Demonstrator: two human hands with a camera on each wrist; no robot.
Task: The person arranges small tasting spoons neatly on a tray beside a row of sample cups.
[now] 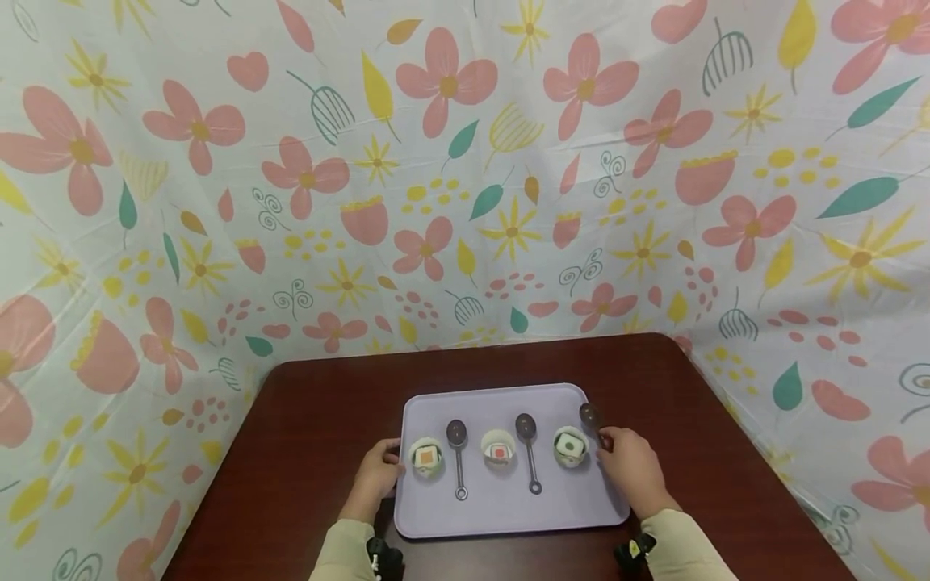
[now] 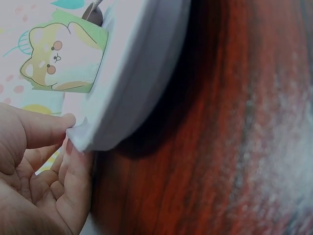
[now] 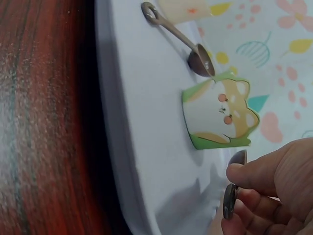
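A pale lavender tray (image 1: 501,512) lies on the table. My left hand (image 1: 376,476) pinches its left rim between thumb and fingers, seen closely in the left wrist view. My right hand (image 1: 635,468) pinches the handle of a dark grey spoon (image 1: 590,415) at the tray's right side, bowl pointing away. Beside that spoon stands the right cup (image 1: 570,458), printed with a cartoon dog in the right wrist view (image 3: 215,115). A left cup (image 1: 426,468) and a middle cup (image 1: 488,442) stand in the same row; each cup holds a small square item with a coloured mark.
Two more dark spoons lie on the tray: a left spoon (image 1: 457,436) and a middle spoon (image 1: 526,428), handles toward me. Dark reddish wood table (image 1: 327,420) surrounds the tray. A floral curtain (image 1: 465,194) hangs behind and along both sides.
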